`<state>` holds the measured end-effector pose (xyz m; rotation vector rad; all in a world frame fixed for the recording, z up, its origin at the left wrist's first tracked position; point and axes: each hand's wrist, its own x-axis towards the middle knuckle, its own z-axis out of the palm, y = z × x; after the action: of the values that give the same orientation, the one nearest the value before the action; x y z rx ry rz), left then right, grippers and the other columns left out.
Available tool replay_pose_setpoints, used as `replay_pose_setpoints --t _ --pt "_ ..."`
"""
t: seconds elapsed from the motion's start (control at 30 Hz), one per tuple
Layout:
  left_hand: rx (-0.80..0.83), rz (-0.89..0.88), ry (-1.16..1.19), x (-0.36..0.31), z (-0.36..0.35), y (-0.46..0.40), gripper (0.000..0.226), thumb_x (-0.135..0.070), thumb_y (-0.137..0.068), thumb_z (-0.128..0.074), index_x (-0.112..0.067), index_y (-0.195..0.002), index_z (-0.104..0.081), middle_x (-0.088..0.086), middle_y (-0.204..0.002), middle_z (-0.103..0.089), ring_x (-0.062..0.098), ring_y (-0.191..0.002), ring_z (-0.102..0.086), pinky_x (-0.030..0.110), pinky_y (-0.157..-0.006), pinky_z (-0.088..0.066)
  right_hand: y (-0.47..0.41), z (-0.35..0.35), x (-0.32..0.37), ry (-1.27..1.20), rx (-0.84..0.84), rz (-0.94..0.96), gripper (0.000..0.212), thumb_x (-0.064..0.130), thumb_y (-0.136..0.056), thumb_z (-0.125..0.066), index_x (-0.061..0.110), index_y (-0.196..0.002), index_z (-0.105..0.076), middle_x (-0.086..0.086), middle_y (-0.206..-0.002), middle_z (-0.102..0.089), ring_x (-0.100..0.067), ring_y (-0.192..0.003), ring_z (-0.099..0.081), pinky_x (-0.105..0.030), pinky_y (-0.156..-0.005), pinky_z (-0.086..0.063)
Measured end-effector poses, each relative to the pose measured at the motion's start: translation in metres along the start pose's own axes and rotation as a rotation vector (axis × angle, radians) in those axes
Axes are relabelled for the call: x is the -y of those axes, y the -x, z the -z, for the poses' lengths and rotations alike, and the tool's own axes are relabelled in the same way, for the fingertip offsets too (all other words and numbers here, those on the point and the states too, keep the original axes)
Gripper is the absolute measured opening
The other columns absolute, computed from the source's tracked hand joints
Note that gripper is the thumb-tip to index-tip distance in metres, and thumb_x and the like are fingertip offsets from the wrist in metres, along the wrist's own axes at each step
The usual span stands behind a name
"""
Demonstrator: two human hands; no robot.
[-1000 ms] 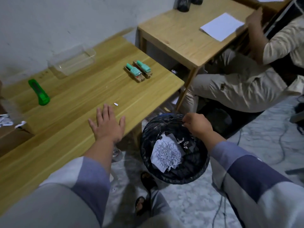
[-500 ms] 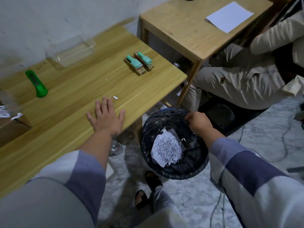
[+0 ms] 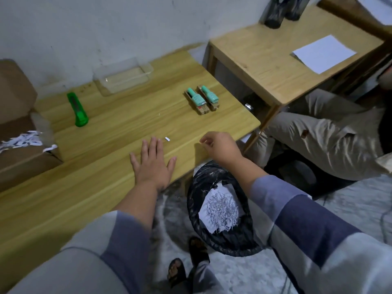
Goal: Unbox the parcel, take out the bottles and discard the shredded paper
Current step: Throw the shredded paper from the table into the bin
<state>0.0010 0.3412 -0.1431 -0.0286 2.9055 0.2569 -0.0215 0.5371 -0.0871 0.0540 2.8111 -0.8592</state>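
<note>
1. The right hand [image 3: 220, 148] has left the rim of the black bin [image 3: 222, 211], where it was half a second ago, and now hangs over the table's [image 3: 106, 187] near edge, close to the right corner.
2. Its grip is pressed together, thumb and forefinger pinched; whether a thin scrap is caught between them I cannot tell.
3. The left hand [image 3: 152, 162] stays flat on the table as before, fingers spread, palm down, holding nothing.
4. A small white scrap [image 3: 167, 139] lies on the wood just beyond the left fingertips, in the same spot as earlier.
5. The two bottles [image 3: 201, 100], green-capped, lie side by side touching, towards the table's right edge, unmoved.
6. The shredded paper [image 3: 222, 209] sits on a white sheet inside the bin, which stands on the floor against the table's near edge.
7. The view has swung left: the cardboard parcel [image 3: 19, 128] now shows at the table's left end, open, with more shreds [image 3: 21, 141] spilling over its edge.
8. A green utility knife [image 3: 77, 112] lies near the far edge, beside a clear plastic tray [image 3: 125, 75].
9. A second person sits at the right, beside another table carrying a white sheet of paper [image 3: 324, 54].
</note>
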Motion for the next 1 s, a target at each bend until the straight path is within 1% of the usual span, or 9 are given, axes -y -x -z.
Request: replay_pose_setpoints --t 0.1,0.13,0.37,0.5,0.6,0.7,0.83,0.93,1.0 --pt "-0.030 0.002 -0.018 0.000 -0.001 0.002 0.071 -0.059 -0.095 -0.015 -0.022 -0.153 0.003 -0.005 -0.161 0.011 0.018 -0.148 0.012 0.058 -0.115 0.003 -0.017 -0.016 0.028 -0.019 0.050 0.102 0.024 0.012 -0.089 -0.057 0.014 -0.110 -0.069 -0.007 -0.106 -0.071 -0.021 -0.093 -0.065 -0.027 -0.081 -0.050" --pt "-0.034 0.003 -0.024 0.000 -0.001 0.002 0.070 -0.058 -0.096 -0.016 -0.022 -0.153 0.004 -0.005 -0.161 0.011 0.018 -0.148 0.012 0.058 -0.115 0.003 -0.021 -0.022 0.037 -0.018 0.055 0.133 0.023 0.014 -0.088 -0.059 0.012 -0.109 -0.069 -0.007 -0.105 -0.071 -0.021 -0.094 -0.066 -0.026 -0.081 -0.048" --pt "-0.046 -0.008 -0.074 -0.001 -0.001 0.001 0.072 -0.054 -0.096 -0.022 -0.019 -0.152 0.006 -0.003 -0.161 0.013 0.019 -0.148 0.013 0.059 -0.115 0.001 -0.048 -0.050 0.058 0.024 0.013 0.206 0.026 0.024 -0.085 -0.066 0.009 -0.106 -0.070 -0.011 -0.104 -0.071 -0.025 -0.096 -0.065 -0.034 -0.082 -0.051" --pt "-0.038 -0.008 -0.075 -0.002 -0.001 0.002 0.072 -0.055 -0.096 -0.018 -0.020 -0.151 0.010 -0.003 -0.161 0.016 0.020 -0.148 0.016 0.059 -0.115 0.002 -0.051 -0.058 0.058 0.110 -0.071 0.239 0.021 0.024 -0.089 -0.059 0.010 -0.099 -0.071 -0.009 -0.102 -0.066 -0.027 -0.096 -0.061 -0.033 -0.075 -0.048" --pt "-0.026 -0.003 -0.079 -0.002 0.000 0.003 0.072 -0.056 -0.096 -0.017 -0.020 -0.151 0.010 -0.003 -0.160 0.017 0.018 -0.147 0.017 0.058 -0.116 0.003 -0.048 -0.060 0.057 0.153 -0.099 0.250 0.022 0.024 -0.092 -0.053 0.012 -0.101 -0.069 -0.006 -0.104 -0.065 -0.025 -0.100 -0.058 -0.036 -0.077 -0.050" --pt "-0.018 0.004 -0.076 -0.003 0.000 0.002 0.071 -0.059 -0.095 -0.013 -0.021 -0.152 0.008 -0.004 -0.161 0.016 0.018 -0.148 0.016 0.058 -0.115 0.003 -0.039 -0.052 0.044 0.164 -0.102 0.226 0.023 0.023 -0.093 -0.051 0.009 -0.100 -0.067 -0.008 -0.103 -0.065 -0.027 -0.099 -0.058 -0.038 -0.077 -0.050" --pt "-0.005 0.008 -0.056 -0.003 0.001 0.001 0.072 -0.060 -0.095 -0.013 -0.021 -0.153 0.004 -0.005 -0.161 0.014 0.017 -0.148 0.015 0.058 -0.115 0.003 -0.006 -0.026 -0.003 0.203 -0.149 0.153 0.020 0.023 -0.092 -0.055 0.008 -0.093 -0.067 -0.009 -0.095 -0.065 -0.027 -0.091 -0.058 -0.041 -0.072 -0.054" --pt "0.010 0.010 -0.049 -0.003 0.000 0.000 0.072 -0.060 -0.095 -0.013 -0.021 -0.153 0.003 -0.005 -0.161 0.013 0.018 -0.148 0.014 0.058 -0.116 0.002 0.024 -0.004 -0.044 0.220 -0.194 0.036 0.017 0.022 -0.090 -0.058 0.009 -0.085 -0.068 -0.008 -0.087 -0.065 -0.028 -0.084 -0.060 -0.035 -0.063 -0.050" --pt "-0.005 0.012 -0.047 -0.002 -0.002 -0.001 0.072 -0.059 -0.095 -0.015 -0.020 -0.153 0.001 -0.006 -0.161 0.011 0.018 -0.148 0.013 0.059 -0.115 0.001 0.042 0.009 -0.067 0.221 -0.213 -0.052 0.014 0.021 -0.087 -0.060 0.011 -0.085 -0.070 -0.010 -0.087 -0.067 -0.031 -0.083 -0.062 -0.033 -0.062 -0.048"
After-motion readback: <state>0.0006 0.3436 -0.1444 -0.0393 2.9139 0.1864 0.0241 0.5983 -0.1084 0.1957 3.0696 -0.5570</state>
